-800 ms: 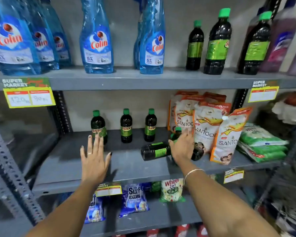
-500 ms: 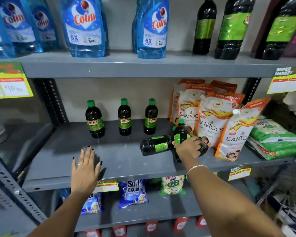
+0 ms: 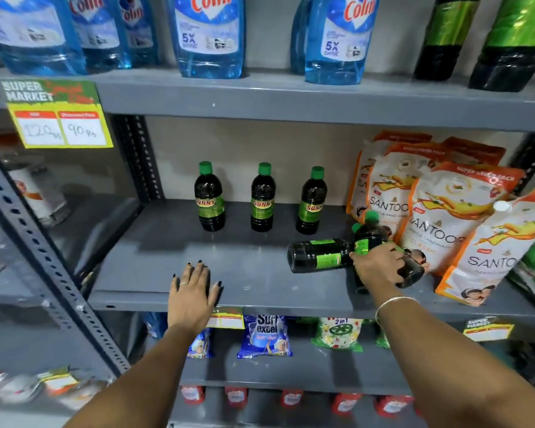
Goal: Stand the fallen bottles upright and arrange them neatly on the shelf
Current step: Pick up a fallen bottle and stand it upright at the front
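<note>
Three small dark bottles with green caps stand upright in a row at the back of the grey middle shelf [image 3: 260, 282]: left bottle [image 3: 209, 200], middle bottle [image 3: 262, 200], right bottle [image 3: 312, 203]. Right of them a fallen dark bottle [image 3: 317, 254] lies on its side, base pointing left. Across it rests another dark bottle [image 3: 370, 234], tilted, with its green cap up. My right hand [image 3: 379, 267] is closed over this bottle's body. My left hand [image 3: 195, 291] lies flat on the shelf's front edge, fingers spread, holding nothing.
Orange and white Santoor refill pouches [image 3: 436, 217] lean right behind the fallen bottles. Blue Colin bottles [image 3: 209, 35] and large dark bottles [image 3: 445, 38] fill the shelf above. Detergent sachets [image 3: 264, 336] hang below. A perforated grey upright [image 3: 44, 261] borders the left.
My right hand has closed around the tilted bottle among the fallen ones. My left hand has slid back toward the shelf's front edge. The camera has moved closer.
</note>
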Demonstrator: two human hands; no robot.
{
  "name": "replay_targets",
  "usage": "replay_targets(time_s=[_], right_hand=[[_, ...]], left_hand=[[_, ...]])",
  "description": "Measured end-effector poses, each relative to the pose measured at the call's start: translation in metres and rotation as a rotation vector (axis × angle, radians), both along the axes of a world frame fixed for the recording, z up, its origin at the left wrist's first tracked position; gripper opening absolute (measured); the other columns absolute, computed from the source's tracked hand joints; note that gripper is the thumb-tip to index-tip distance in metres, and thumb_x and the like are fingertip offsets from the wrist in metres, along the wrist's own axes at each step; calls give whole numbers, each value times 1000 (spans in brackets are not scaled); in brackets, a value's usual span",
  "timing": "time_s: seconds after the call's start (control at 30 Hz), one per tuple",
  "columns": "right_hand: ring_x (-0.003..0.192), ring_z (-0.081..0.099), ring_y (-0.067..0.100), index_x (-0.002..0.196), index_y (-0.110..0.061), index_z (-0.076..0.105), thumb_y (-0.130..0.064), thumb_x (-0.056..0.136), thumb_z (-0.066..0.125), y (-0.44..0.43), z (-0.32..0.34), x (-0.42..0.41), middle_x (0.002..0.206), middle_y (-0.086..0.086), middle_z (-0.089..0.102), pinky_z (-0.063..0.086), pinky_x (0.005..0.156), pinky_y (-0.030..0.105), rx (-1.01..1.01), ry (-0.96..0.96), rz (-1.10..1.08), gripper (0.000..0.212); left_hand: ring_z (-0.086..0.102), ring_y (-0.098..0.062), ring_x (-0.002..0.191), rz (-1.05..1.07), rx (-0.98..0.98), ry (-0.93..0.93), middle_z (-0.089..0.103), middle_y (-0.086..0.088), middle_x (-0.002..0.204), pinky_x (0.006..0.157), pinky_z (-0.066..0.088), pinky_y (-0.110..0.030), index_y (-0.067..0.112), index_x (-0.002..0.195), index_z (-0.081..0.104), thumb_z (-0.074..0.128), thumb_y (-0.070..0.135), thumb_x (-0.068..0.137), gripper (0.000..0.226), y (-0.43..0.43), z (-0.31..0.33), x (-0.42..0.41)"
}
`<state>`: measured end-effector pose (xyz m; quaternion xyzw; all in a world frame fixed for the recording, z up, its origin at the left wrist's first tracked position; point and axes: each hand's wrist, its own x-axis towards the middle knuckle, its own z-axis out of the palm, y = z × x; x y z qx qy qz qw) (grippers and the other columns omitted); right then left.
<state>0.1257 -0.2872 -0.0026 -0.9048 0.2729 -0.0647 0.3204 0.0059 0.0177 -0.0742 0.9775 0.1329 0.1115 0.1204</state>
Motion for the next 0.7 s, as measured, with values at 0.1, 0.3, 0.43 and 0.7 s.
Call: replay_targets(time_s=[0.1, 0.3, 0.43, 0.7], right_hand=[[132, 32, 40, 137, 2, 25, -32, 75, 75, 1, -1, 2, 141, 25, 35, 36, 98, 59, 3, -10, -3, 87], [132, 33, 39, 133, 2, 30, -29, 75, 74, 2, -1, -2, 138, 25, 37, 38, 96, 59, 4, -55, -24, 79], [131, 33, 39, 133, 2, 29, -27, 75, 74, 2, -1, -5, 138, 25, 37, 39, 96, 59, 19, -81, -34, 78], [128, 36, 40, 131, 0, 31, -26, 74, 74, 8, 5, -10, 134, 25, 40, 41, 93, 58, -3, -170, -45, 76]], left_hand=[[18, -22, 145, 6, -25, 32, 28, -4, 154, 118, 14, -44, 14, 141, 35, 2, 58, 81, 81, 3, -7, -2], [13, -20, 146, 15, -39, 57, 21, -2, 157, 119, 10, -43, 16, 145, 26, 26, 43, 97, 55, 2, -11, -3], [14, -19, 146, 17, -31, 47, 21, -1, 157, 119, 10, -43, 17, 145, 25, 30, 41, 96, 55, 3, -15, -2], [16, -19, 145, 16, -21, 32, 23, -1, 156, 119, 11, -43, 17, 145, 27, 32, 40, 96, 54, 5, -17, 0]])
